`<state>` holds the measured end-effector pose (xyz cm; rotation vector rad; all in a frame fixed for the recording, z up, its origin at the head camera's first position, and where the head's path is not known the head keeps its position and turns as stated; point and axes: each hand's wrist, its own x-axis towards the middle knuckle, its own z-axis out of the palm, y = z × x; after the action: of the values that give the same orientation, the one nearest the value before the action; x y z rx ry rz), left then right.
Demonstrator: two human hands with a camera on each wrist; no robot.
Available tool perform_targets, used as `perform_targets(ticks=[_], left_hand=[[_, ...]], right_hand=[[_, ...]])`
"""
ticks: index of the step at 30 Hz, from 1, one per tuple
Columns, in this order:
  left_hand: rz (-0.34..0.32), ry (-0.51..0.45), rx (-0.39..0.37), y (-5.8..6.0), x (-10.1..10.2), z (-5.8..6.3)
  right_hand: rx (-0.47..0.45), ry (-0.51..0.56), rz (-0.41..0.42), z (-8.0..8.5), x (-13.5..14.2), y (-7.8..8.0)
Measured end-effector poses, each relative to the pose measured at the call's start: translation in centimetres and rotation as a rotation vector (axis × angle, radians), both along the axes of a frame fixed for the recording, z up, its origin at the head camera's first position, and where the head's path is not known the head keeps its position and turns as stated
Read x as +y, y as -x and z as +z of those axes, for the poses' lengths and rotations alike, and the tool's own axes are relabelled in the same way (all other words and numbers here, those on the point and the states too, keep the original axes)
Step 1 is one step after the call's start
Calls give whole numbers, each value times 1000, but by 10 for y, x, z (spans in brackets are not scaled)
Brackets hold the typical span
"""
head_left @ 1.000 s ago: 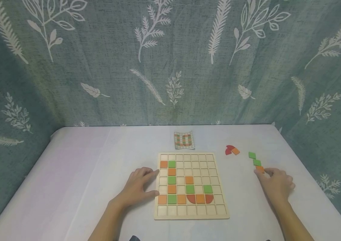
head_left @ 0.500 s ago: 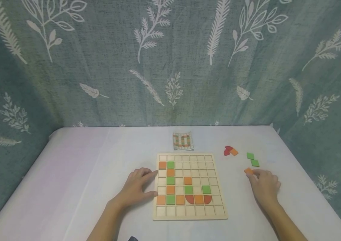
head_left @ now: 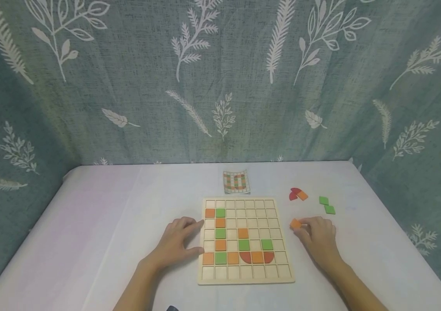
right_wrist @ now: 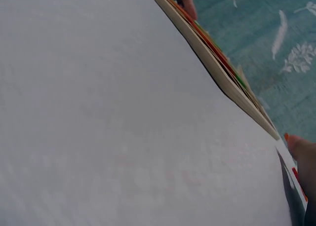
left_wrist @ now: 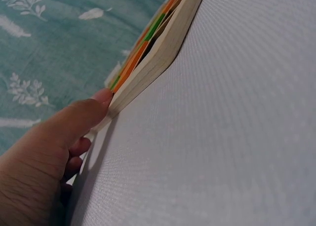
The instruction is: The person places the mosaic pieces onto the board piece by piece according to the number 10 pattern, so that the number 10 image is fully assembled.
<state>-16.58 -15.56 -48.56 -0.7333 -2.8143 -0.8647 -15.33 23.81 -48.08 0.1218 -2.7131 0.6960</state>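
Observation:
In the head view a light wooden grid board (head_left: 252, 272) lies on the white table, with orange and green square tiles and red quarter-round tiles set in some cells. My left hand (head_left: 179, 242) rests at its left edge, thumb and forefinger spread and touching the rim. The left wrist view has the thumb (left_wrist: 101, 96) against the board's side. To the right of the board, my right hand (head_left: 319, 242) pinches an orange square tile (head_left: 295, 223) between thumb and fingers. Only a sliver of that tile (right_wrist: 286, 136) shows in the right wrist view.
Behind the board lies a small printed pattern card (head_left: 236, 182). At the back right are red quarter-round tiles (head_left: 293, 196) touching an orange tile (head_left: 302, 195). Two green tiles (head_left: 329, 210) lie farther right. A patterned curtain (head_left: 220, 82) hangs behind the table.
My right hand has taken the orange tile from beside the green ones and carried it left, close to the board's right edge. The left hand has stayed at the board.

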Motion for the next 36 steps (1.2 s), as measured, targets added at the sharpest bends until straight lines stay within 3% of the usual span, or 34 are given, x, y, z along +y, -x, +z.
perform_targets(ticks=[8,14,24,29,36], left_hand=[[-2,-2,5,0,0,-1],[-2,-3,17,1,-1,-2],[-6,-9,15,0,0,0],[-9,-10,16,0,-1,0],[-9,-1,19,-1,-1,0]], right_hand=[[73,7,220,-3,-23,2],[-17,58,310,-4,-34,9],[-338,229,240,9,-45,21],[-393,242,214,10,-44,22],[-361,281,226,8,-31,23]])
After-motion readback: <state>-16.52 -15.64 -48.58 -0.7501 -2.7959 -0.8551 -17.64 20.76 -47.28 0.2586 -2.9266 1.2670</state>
